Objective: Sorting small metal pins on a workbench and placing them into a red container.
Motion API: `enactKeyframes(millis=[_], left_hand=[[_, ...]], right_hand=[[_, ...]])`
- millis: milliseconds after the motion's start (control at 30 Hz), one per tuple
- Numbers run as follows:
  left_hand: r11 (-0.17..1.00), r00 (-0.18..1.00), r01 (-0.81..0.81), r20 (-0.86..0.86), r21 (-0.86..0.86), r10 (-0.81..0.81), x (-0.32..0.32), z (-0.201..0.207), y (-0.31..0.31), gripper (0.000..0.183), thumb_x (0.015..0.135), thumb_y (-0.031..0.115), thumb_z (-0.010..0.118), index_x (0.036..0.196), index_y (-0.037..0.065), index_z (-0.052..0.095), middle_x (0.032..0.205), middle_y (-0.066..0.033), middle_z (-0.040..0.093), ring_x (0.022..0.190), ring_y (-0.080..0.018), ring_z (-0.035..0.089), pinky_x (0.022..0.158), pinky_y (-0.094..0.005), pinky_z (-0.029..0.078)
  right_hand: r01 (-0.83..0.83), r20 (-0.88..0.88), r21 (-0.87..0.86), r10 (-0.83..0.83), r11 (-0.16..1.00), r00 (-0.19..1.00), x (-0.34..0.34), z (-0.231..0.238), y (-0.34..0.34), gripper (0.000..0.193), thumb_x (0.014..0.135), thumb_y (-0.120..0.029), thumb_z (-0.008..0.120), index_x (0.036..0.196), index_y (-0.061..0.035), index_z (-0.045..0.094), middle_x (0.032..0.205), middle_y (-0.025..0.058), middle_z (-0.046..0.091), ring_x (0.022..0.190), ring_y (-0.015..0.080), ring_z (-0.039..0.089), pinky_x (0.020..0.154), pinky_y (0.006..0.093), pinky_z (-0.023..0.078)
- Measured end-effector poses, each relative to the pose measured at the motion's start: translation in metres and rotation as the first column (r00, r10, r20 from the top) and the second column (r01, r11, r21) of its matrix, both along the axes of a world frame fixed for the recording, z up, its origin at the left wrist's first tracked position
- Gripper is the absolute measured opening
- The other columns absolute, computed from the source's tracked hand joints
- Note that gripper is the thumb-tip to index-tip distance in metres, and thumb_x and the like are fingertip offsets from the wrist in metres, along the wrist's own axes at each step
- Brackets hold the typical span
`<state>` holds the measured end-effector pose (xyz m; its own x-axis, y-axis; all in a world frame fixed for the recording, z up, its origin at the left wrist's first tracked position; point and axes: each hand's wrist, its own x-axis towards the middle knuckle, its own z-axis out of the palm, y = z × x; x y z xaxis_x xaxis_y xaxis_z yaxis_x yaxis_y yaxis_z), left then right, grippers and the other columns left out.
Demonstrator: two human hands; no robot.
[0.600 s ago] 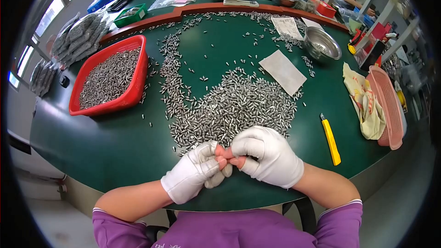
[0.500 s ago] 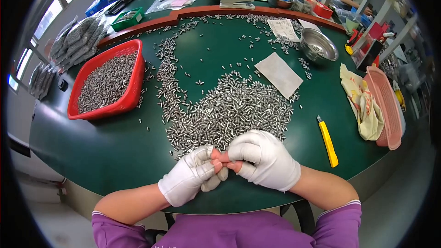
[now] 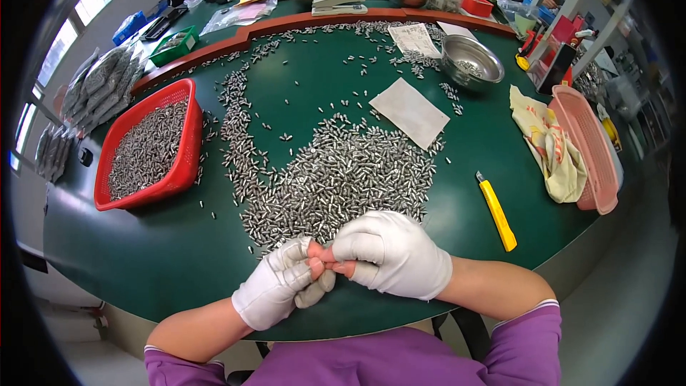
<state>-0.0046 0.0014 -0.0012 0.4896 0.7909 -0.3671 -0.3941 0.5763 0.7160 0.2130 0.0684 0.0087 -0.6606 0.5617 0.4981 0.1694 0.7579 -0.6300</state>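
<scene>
A wide heap of small silvery metal pieces (image 3: 350, 171), short and bullet-shaped, lies on the green table (image 3: 443, 282). At its near edge my left hand (image 3: 282, 282) and my right hand (image 3: 393, 254) meet, both in white gloves with bare fingertips. The thumbs and fingertips of both hands are pinched together and touch one another. Whatever sits between them is hidden by the fingers, or too small to make out.
To the left stands a red plastic basket (image 3: 191, 143) full of the same pieces. A yellow utility knife (image 3: 496, 213), a pale paper sheet (image 3: 411, 113) and a steel bowl (image 3: 493, 64) lie right. Beyond them are a cloth (image 3: 557, 161) and pink basket (image 3: 600, 171). People work behind.
The whole scene has shifted left in the picture as my head turned a little. Both hands keep the same pinch at the edge of the heap.
</scene>
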Motion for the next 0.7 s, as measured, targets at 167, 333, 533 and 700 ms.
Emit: enactKeyframes(millis=[167,333,533,700], left_hand=[[1.000,1.000,-0.013,0.027,-0.002,0.013,-0.0006,-0.0054,-0.0021,0.017,0.095,0.030,0.066,0.104,0.016,0.061,0.087,0.0000,0.065,0.068,-0.0053,0.056,0.054,-0.0183,0.034],[0.999,0.998,-0.048,0.050,0.020,0.047,0.0027,-0.0042,-0.0013,0.018,0.094,0.030,0.067,0.104,0.017,0.061,0.081,0.0004,0.060,0.063,-0.0061,0.048,0.052,-0.0195,0.030],[0.996,0.996,-0.034,0.090,0.086,0.026,0.0047,-0.0020,0.0010,0.016,0.095,0.029,0.065,0.104,0.016,0.061,0.073,0.0015,0.050,0.058,-0.0075,0.038,0.052,-0.0217,0.025],[0.998,0.997,-0.050,0.068,0.030,0.048,0.0046,-0.0005,0.0006,0.016,0.095,0.028,0.066,0.104,0.015,0.061,0.076,0.0014,0.052,0.061,-0.0078,0.042,0.053,-0.0213,0.028]], right_hand=[[0.009,-0.040,-0.013,-0.009,1.000,0.999,-0.0014,-0.0025,-0.0012,0.021,0.078,-0.018,0.078,0.096,-0.0114,0.070,0.089,0.0051,0.068,0.075,0.0257,0.065,0.065,0.0359,0.051],[0.004,-0.046,-0.011,-0.005,1.000,0.999,-0.0016,-0.0030,-0.0006,0.021,0.078,-0.019,0.077,0.095,-0.0102,0.068,0.089,0.0055,0.068,0.076,0.0255,0.065,0.065,0.0361,0.052],[0.017,-0.070,-0.014,-0.018,1.000,0.997,-0.0016,-0.0020,-0.0018,0.022,0.078,-0.019,0.078,0.096,-0.0108,0.067,0.091,0.0051,0.068,0.079,0.0257,0.065,0.068,0.0364,0.052],[0.018,-0.053,0.021,-0.016,1.000,0.998,0.0003,-0.0035,0.0010,0.024,0.078,-0.019,0.078,0.098,-0.0117,0.067,0.092,0.0046,0.068,0.079,0.0252,0.065,0.068,0.0362,0.051]])
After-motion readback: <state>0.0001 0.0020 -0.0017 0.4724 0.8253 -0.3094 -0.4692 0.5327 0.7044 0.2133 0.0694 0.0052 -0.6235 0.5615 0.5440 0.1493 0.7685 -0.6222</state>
